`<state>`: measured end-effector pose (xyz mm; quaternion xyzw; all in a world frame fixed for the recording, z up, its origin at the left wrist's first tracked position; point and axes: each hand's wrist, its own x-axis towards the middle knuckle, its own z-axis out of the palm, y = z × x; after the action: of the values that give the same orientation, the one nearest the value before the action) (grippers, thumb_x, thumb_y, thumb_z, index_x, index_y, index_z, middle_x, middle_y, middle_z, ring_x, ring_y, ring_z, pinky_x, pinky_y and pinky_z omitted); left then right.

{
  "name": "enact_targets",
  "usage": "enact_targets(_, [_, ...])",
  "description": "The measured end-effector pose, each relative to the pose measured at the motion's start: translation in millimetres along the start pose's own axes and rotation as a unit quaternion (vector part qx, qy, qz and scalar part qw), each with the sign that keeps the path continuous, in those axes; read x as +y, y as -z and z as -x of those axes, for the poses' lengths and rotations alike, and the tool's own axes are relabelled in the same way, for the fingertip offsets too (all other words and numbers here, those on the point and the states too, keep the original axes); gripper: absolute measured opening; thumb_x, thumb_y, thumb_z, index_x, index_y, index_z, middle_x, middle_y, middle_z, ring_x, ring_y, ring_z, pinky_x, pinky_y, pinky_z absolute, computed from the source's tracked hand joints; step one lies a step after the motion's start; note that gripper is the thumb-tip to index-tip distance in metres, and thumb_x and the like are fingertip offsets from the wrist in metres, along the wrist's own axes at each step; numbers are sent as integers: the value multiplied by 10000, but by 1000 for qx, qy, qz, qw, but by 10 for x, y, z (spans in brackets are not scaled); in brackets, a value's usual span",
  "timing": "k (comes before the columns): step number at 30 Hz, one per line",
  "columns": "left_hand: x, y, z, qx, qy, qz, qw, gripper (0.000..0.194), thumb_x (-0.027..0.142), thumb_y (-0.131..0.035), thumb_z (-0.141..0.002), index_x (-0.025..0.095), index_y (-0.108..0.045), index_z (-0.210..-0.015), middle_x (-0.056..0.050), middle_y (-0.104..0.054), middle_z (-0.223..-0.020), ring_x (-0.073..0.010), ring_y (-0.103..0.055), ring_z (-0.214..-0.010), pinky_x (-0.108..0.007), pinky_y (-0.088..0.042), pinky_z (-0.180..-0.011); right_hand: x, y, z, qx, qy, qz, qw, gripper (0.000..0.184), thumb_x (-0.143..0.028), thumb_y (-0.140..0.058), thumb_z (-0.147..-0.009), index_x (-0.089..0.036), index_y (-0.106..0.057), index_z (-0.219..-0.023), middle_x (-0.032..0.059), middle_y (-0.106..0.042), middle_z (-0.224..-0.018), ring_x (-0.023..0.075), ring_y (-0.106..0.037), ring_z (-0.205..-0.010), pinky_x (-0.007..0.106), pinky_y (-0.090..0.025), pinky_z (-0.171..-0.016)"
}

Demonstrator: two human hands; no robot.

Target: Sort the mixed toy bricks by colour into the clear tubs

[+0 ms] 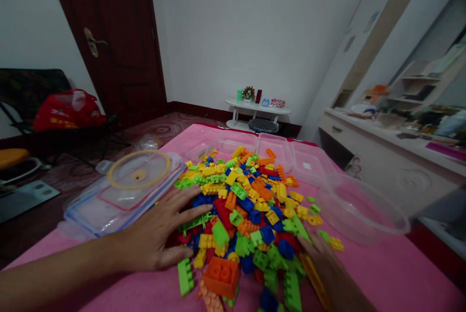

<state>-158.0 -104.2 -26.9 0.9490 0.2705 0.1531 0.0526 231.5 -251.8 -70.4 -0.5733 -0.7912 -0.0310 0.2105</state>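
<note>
A big heap of plastic building bricks [251, 210] in green, yellow, orange, blue and red lies on a pink tabletop [393, 273]. My left hand [160, 234] rests flat on the heap's left edge, fingers spread, holding nothing. My right hand [327, 268] lies at the heap's lower right, blurred, fingers stretched toward the bricks. A large orange brick [221, 275] sits near the front between both hands.
Stacked clear container lids [124, 195] lie left of the heap, a round one with a yellow rim on top. Clear trays [273, 149] stand behind the bricks. A clear round bowl [360, 210] sits at right. A dresser stands beyond it.
</note>
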Motion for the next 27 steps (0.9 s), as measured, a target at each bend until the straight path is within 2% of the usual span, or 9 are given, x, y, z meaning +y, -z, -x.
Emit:
enact_targets(4, [15, -91, -275, -11, 16, -36, 999, 812, 580, -582, -743, 397, -228, -1450, -65, -185, -1536, -392, -246, -1352, -596, -272, -1049, -39, -209, -281, 6, -44, -3, 999, 884, -445, -613, -746, -244, -157, -1476, 122, -280, -1503, 359, -274, -1362, 549, -375, -1031])
enact_targets(9, [33, -161, -743, -33, 47, -72, 996, 873, 596, -641, -666, 325, -316, -1430, -145, -414, -1372, -400, -330, -1292, -601, -305, -1013, -28, -349, -814, 2, -80, -61, 995, 754, -391, -581, -743, -163, -315, -1411, 162, -378, -1441, 326, -356, -1324, 513, -346, -1057])
enact_targets(12, [21, -168, -981, -48, 72, -93, 992, 901, 554, -699, -601, 259, -387, -1394, -175, -443, -1331, -416, -354, -1271, -588, -320, -1005, -31, -361, -1121, 18, -102, -105, 989, 758, -329, -592, -699, -181, -332, -1396, 149, -415, -1412, 313, -406, -1288, 493, -372, -1035])
enact_targets(14, [-3, -146, -1141, -49, 77, -96, 991, 911, 561, -700, -586, 247, -393, -1385, -177, -448, -1326, -408, -406, -1232, -557, -361, -980, -36, -361, -1327, 51, -113, -131, 984, 729, -298, -588, -694, -183, -350, -1374, 141, -441, -1382, 291, -431, -1267, 469, -375, -1033])
enact_targets(17, [-68, -105, -1405, -35, 90, -86, 992, 840, 611, -636, -635, 200, -438, -1341, -163, -539, -1205, -345, -527, -1103, -454, -437, -917, -18, -378, -1642, 107, -131, -165, 972, 660, -336, -598, -718, -169, -391, -1322, 146, -496, -1311, 271, -486, -1204, 453, -388, -1013])
enact_targets(19, [-129, -91, -1586, -24, 104, -80, 991, 831, 652, -609, -642, 169, -471, -1304, -162, -564, -1175, -326, -553, -1067, -410, -452, -896, 20, -388, -1843, 127, -138, -184, 965, 639, -372, -619, -715, -176, -416, -1288, 136, -546, -1252, 269, -530, -1146, 452, -419, -973])
enact_targets(21, [-197, -81, -1742, -13, 122, -74, 990, 887, 669, -608, -638, 165, -429, -1345, -174, -552, -1225, -336, -544, -1101, -404, -448, -900, 72, -364, -2001, 132, -134, -195, 963, 638, -364, -623, -717, -190, -407, -1291, 116, -585, -1201, 259, -564, -1098, 444, -447, -933])
enact_targets(24, [-292, -33, -1849, -9, 153, -62, 986, 998, 659, -637, -627, 225, -269, -1447, -156, -521, -1314, -344, -529, -1147, -415, -440, -905, 120, -216, -2050, 115, -135, -149, 973, 669, -336, -604, -739, -196, -359, -1345, 120, -588, -1206, 261, -581, -1079, 446, -467, -905])
enact_targets(27, [-359, 72, -1749, -16, 158, -62, 985, 1070, 617, -705, -583, 279, -207, -1467, -124, -513, -1346, -342, -515, -1172, -421, -427, -920, 16, 12, -1803, 96, -115, -23, 988, 579, -349, -551, -800, -184, -406, -1336, 149, -541, -1276, 298, -534, -1150, 483, -447, -934])
